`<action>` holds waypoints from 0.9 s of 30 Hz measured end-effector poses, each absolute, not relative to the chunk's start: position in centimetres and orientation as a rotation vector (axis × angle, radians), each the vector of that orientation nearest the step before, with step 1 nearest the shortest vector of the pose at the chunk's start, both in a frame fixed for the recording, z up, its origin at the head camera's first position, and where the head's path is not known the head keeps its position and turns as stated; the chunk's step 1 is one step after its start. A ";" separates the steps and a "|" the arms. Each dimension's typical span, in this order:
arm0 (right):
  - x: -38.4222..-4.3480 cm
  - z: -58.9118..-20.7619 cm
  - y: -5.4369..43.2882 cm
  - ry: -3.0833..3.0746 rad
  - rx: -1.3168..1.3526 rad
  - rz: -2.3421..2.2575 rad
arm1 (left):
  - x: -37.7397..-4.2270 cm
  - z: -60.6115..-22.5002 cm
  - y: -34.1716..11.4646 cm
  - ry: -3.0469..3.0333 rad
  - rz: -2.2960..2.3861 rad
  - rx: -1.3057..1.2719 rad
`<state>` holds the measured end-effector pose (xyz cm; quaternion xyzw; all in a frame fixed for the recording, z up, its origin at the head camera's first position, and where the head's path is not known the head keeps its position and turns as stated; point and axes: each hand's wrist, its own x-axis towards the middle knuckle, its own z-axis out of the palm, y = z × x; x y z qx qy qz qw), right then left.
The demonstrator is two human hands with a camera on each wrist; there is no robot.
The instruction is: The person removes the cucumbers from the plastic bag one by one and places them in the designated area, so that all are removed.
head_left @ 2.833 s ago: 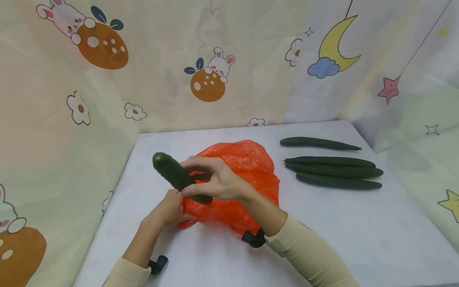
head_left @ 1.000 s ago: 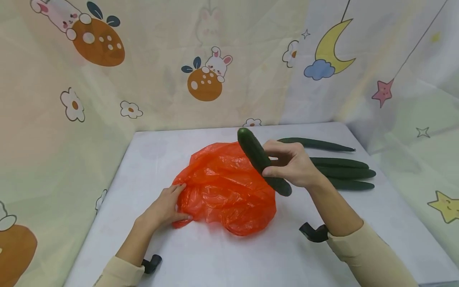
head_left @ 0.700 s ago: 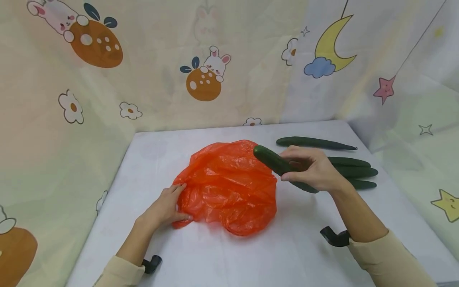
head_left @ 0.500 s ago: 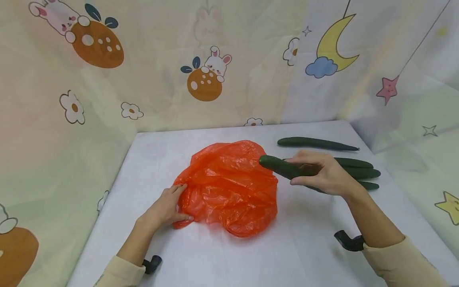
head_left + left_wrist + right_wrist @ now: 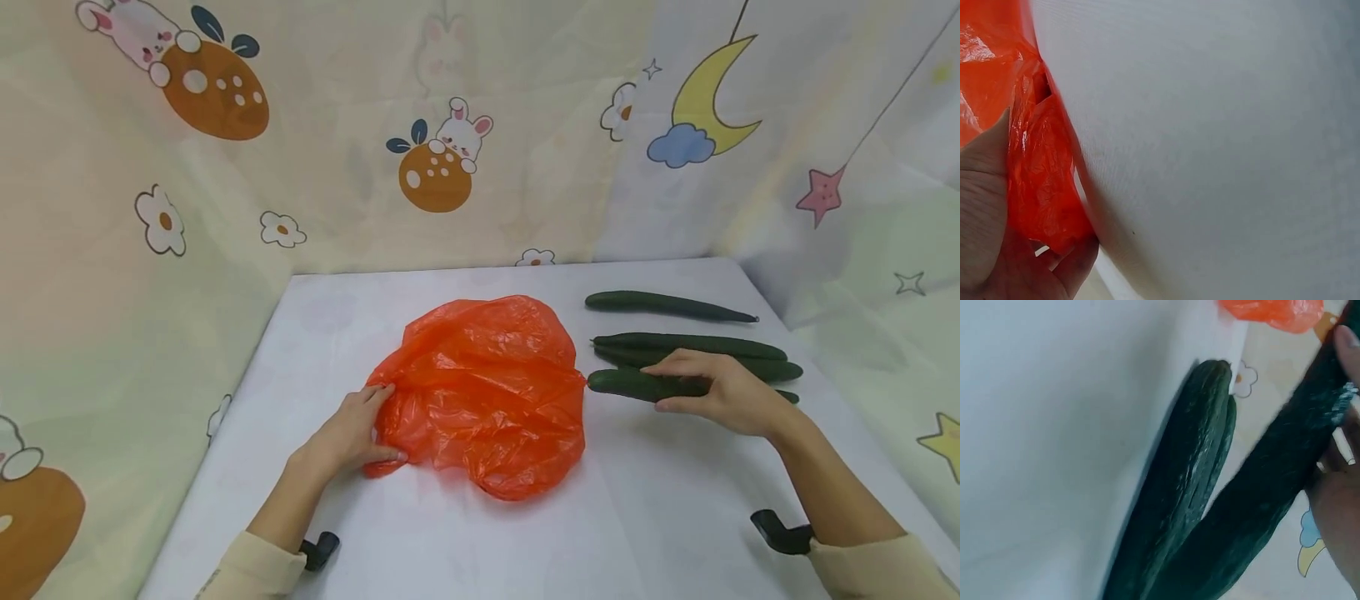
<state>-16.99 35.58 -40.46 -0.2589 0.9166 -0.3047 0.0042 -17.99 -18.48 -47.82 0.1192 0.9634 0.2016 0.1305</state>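
Observation:
My right hand [image 5: 723, 392] pinches a dark green cucumber [image 5: 621, 384] between thumb and fingers, low over the table's right side. In the head view it overlaps a row of cucumbers [image 5: 693, 341] lying side by side; the right wrist view shows the held cucumber [image 5: 1260, 494] above the lying ones [image 5: 1175, 481]. A crumpled orange-red plastic bag [image 5: 480, 392] lies mid-table, its right edge close to the held cucumber's tip. At the bag's left end is my left hand [image 5: 341, 437]. Seen from the left wrist, thumb and fingers grip the bag's bunched edge [image 5: 1047, 175].
One more cucumber [image 5: 667, 305] lies apart, farther back on the right. The white table [image 5: 465, 550] meets a patterned cloth backdrop [image 5: 525, 192] at its far edge. Each wrist carries a small black device, such as the right one [image 5: 782, 533].
My right hand has carried the cucumber from above the bag's left end, across the bag, rightward and down to the row of cucumbers. My left hand has stayed at the bag's left end.

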 end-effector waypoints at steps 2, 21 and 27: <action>-16.9 -40.8 35.9 2.862 -0.810 -0.917 | -18.0 -47.7 -18.6 2.799 0.588 0.342; -16.7 -44.7 39.0 2.943 -0.757 -0.595 | -17.8 -47.6 -18.8 2.796 0.613 0.320; -16.9 -45.2 39.4 2.970 -0.833 -0.504 | -17.8 -47.9 -18.9 2.801 0.634 0.354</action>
